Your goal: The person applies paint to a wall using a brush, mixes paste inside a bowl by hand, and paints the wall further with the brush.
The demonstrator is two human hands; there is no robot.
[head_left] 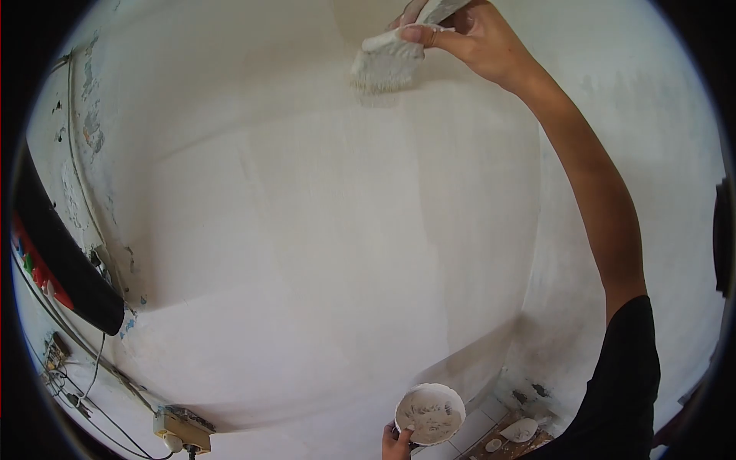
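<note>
High on the pale wall, my right hand is closed round a wide paintbrush coated in whitish paint. Its bristles point down and touch the wall, where a small damp-looking patch shows just below them. Part of the handle and some fingers are cut off by the top edge. Low in view, my left hand grips a round white bowl by its near left side, thumb over the rim. Whitish paint with streaks lies inside the bowl.
At the left hangs a black-framed screen, with loose cables beneath it. A yellowish socket box with plugs sits at the bottom. Flaking paint marks the left wall edge. A white dish rests on a brown surface at lower right.
</note>
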